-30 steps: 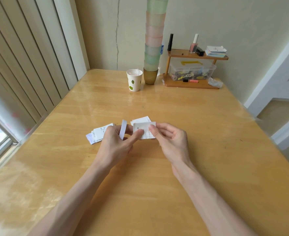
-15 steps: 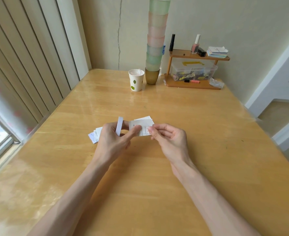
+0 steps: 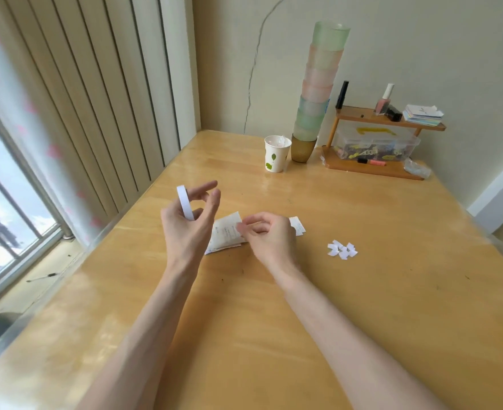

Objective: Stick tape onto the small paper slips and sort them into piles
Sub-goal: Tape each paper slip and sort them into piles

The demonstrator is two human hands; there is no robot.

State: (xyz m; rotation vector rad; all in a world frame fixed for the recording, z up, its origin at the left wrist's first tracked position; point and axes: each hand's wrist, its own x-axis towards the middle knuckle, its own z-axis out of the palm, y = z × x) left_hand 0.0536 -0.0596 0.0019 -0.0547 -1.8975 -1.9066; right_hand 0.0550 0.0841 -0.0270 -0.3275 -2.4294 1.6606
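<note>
Head view: a white tape roll [image 3: 185, 202] is gripped in the left hand [image 3: 185, 232], with forefinger and thumb stretched out. Paper slips [image 3: 226, 236] are laid between both hands, and their edge is pinched by the curled right hand [image 3: 271, 241]. Small white scraps [image 3: 342, 250] are seen to its right.

paper cup [image 3: 276, 155] beside stacked tumblers [image 3: 318, 93] | wooden shelf [image 3: 392, 120] above clear box [image 3: 374, 143] | blinds [image 3: 96, 99] left

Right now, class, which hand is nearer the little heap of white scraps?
Right. The right hand pinches a slip just left of the scraps; the left hand holds the tape roll farther left.
</note>
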